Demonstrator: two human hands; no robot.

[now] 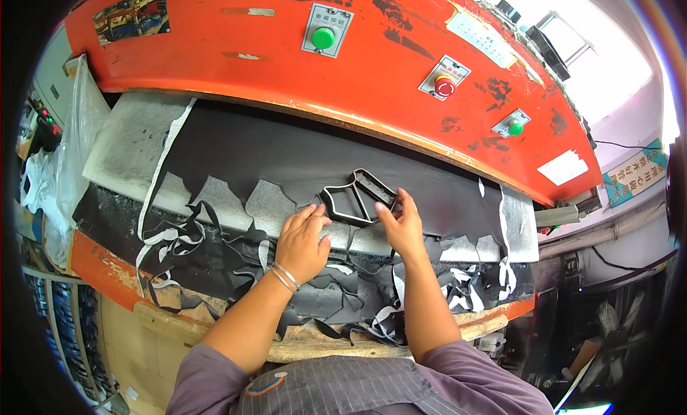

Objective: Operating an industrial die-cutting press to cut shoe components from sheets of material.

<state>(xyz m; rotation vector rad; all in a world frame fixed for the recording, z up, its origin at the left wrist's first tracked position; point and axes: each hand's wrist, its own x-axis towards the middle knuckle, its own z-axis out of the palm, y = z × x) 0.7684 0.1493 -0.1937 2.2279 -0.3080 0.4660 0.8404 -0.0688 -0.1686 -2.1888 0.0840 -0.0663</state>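
Observation:
A metal-edged cutting die [361, 201], an angular open frame with a bar across its inside, rests on a black leather-like sheet [250, 146]. My right hand [404, 229] has its thumb and fingers at the die's right end, gripping it. My left hand [304, 244] lies flat just left of the die, fingers stretched toward its near left corner. Whether those fingertips touch the die I cannot tell. Cut-out gaps along the sheet's near edge show the pale board [526, 232] beneath.
Beyond the sheet spans a red machine beam [243, 42] with a green button [323, 37], a red button [444, 86] and another green button [515, 128]. Black and white offcuts [322, 300] heap along the near edge. A clear plastic bag [82, 121] hangs at left.

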